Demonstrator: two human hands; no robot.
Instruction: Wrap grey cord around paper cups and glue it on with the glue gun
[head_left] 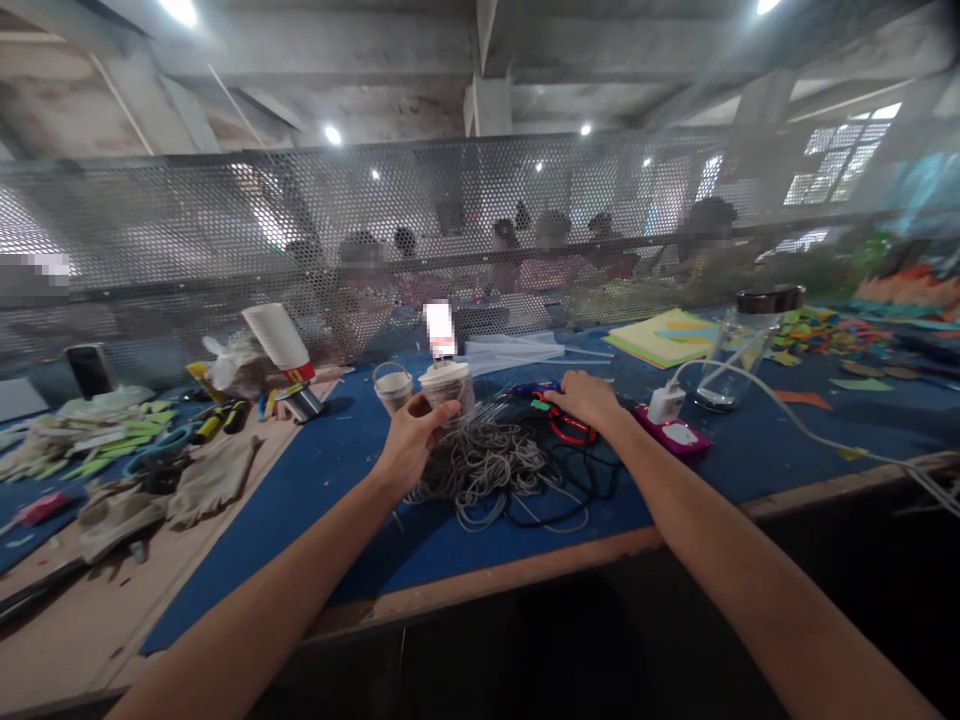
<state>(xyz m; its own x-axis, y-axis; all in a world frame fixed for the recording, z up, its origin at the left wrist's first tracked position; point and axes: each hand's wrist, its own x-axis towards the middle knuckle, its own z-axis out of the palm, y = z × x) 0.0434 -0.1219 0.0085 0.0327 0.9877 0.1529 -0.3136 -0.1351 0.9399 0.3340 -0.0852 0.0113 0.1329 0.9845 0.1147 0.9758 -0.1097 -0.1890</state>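
Observation:
My left hand (417, 432) grips a pale paper cup (445, 380) by its side, thumb in front. The cup stands upright behind a heap of grey cord (495, 465). Just left of it is a second, smaller cup (394, 385) with a thin looped handle. My right hand (589, 398) is closed over a blue tool that looks like a hot glue gun (534, 388), its tip pointing left toward the cup. Beneath that hand lies a red-handled loop (574, 430), perhaps scissors; my fingers partly cover it. Black cable (577, 485) runs beside the grey heap.
A glass jar (724, 375), a magenta box with a white plug (675, 432) and coloured sheets (664, 335) are at right. Gloves (214, 482), tools and stacked paper cups (277, 340) lie left. A perforated metal screen (247, 250) rises behind; people sit beyond it.

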